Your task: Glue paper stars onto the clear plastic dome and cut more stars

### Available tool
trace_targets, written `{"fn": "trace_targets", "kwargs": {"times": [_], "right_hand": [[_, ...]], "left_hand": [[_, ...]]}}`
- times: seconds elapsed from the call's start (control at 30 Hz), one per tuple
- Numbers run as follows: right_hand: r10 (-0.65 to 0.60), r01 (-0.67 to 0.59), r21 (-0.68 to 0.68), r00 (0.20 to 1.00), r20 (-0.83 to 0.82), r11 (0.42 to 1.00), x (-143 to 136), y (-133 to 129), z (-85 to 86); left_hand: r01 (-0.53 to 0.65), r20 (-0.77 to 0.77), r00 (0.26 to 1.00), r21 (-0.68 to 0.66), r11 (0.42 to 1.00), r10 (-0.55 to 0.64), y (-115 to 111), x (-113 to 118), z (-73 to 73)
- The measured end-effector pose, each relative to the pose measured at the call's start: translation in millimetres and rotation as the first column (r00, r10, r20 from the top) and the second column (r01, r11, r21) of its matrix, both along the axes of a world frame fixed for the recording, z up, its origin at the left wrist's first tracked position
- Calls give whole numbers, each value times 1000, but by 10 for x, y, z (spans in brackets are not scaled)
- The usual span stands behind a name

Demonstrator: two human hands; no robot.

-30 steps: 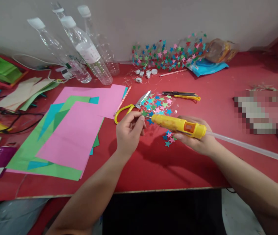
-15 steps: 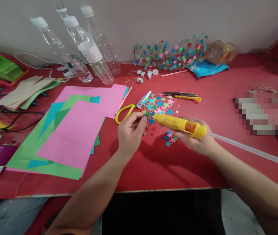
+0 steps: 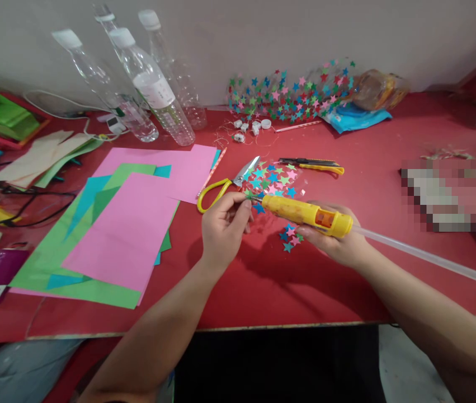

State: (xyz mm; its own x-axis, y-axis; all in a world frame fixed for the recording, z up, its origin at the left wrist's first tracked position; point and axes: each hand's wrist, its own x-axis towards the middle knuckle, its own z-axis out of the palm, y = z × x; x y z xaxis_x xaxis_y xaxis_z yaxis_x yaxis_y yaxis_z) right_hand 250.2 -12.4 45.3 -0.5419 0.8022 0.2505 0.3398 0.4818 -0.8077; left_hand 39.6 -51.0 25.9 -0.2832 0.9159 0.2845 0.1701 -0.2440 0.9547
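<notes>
Head view, coloured paper: pink, green and blue sheets (image 3: 124, 224) lie overlapped on the red table (image 3: 241, 296), apparently uncut for the most part.
Plastic bottles: a group of capped clear bottles (image 3: 154, 89) stands by the wall, bare of stars.
Scissors: the yellow-handled pair (image 3: 213, 196) lies just beside the stars, out of the hands.
Left hand: its thumb and fingers (image 3: 225, 229) are closed in a pinch on what looks like a small green paper star (image 3: 248, 196), held above the table.
Star-covered plastic: a clear piece (image 3: 276, 95) along the wall, perhaps a bottle on its side, carries many stars; that part looks done.
Loose stars: a larger spread (image 3: 273, 176) and a small cluster (image 3: 290, 231) remain, seemingly unused.
Hot-glue gun: its nozzle meets or nearly meets the green star; whether glue is on it cannot be told.
Right hand: it (image 3: 340, 246) grips the yellow gun (image 3: 292, 211) from below, trigger hidden.
Glue stick: a long length (image 3: 430, 257) juts from the rear, so plenty seems left.
</notes>
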Motion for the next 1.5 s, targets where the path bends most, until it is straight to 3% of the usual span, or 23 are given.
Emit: {"fn": "trace_targets", "kwargs": {"times": [0.53,0.67,0.73,0.8,0.87,0.93,1.07,1.2,1.33,1.43,1.5], "right_hand": [[23,-23,50,1000,-4,998,5,7,-34],[22,-26,132,999,34,991,2,17,1],[26,-39,221,998,58,975,2,24,21],[37,-59,324,997,74,944,7,26,30],[38,-59,410,998,59,910,18,24,29],[-24,22,464,1000,-2,885,42,34,29],[-279,272,533,958,-70,801,157,160,77],[-386,235,532,902,192,814,392,389,109],[-261,30,391,790,554,920,648,548,-50],[-205,-56,331,686,698,942,748,596,-215],[-240,-61,362,646,725,930,742,587,-241]], "left_hand": [[-5,-33,999,9,1000,6,-5,2,16],[-31,-176,983,72,997,44,4,-22,-12],[-50,-368,922,204,978,124,8,-50,-25],[-13,-548,806,362,932,224,5,-75,-23],[54,-631,727,446,893,271,-13,-82,-4],[76,-618,751,431,899,233,-41,-65,21],[88,-478,877,269,959,53,-92,5,56],[103,-425,905,198,975,-9,-112,32,50],[97,-371,928,157,983,-32,-132,27,33],[128,-298,950,86,988,-97,-157,51,38],[176,-228,959,13,984,-169,-176,83,52]]}}
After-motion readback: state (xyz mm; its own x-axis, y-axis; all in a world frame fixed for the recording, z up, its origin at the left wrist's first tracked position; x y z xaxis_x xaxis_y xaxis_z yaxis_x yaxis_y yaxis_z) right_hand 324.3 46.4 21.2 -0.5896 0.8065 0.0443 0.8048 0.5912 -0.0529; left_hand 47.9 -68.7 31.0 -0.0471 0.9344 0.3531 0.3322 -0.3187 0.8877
